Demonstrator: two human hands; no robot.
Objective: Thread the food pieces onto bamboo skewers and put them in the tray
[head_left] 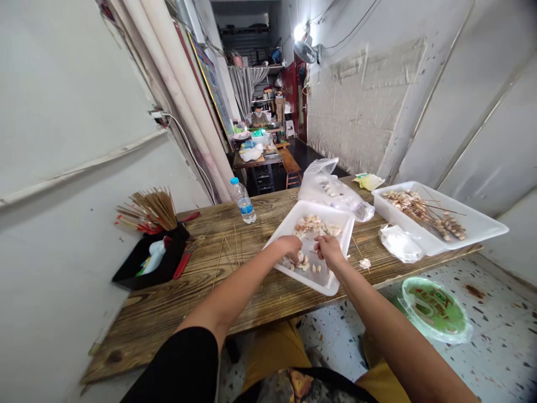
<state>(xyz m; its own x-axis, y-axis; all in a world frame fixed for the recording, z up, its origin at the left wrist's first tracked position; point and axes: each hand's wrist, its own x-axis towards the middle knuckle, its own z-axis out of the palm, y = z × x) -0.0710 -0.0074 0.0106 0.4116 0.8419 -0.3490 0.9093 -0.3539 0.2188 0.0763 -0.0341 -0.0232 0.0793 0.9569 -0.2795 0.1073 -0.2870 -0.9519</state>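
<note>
Both my hands are over a white plastic tray (335,282) of pale food pieces (315,226) on the wooden table (201,280). My left hand (289,246) is closed in a pinch on a small pale piece (300,257) near the tray's front. My right hand (328,249) is closed beside it, fingers curled, apparently around a thin skewer I can barely make out. Loose bamboo skewers (229,252) lie on the table left of the tray.
A second white tray (482,226) at the right holds finished skewers (423,212). A water bottle (243,201), clear plastic bags (331,190), a black box (146,260) with bundled sticks (146,210), and a green-lined bin (434,308) on the floor stand around. A person sits far down the corridor.
</note>
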